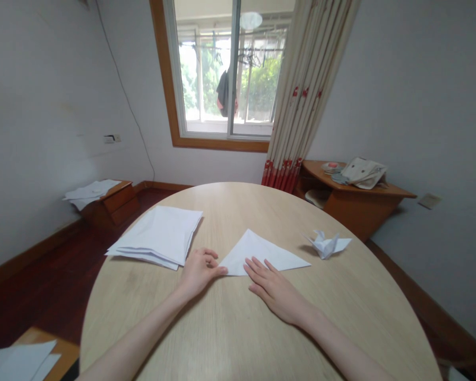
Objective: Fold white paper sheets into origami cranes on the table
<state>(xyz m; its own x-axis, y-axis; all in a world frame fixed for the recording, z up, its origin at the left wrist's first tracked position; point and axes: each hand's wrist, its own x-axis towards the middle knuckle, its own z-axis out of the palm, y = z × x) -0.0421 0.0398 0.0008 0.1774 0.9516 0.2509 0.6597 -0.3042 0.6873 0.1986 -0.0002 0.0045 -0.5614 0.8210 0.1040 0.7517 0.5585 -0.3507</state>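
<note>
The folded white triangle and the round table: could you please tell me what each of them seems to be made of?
The folded white triangle looks like plain matte paper, probably copy paper, judging by its thin edges and sharp fold lines. The round table seems to be wood or a wood-look laminate, with pale straight grain and a faint sheen; the look leaves open which.

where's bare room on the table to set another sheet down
The widest bare tabletop lies right of the right hand, below the paper crane. Another patch lies left of the left hand, below the paper stack. It's crowded between the stack and the folded paper triangle.
</note>
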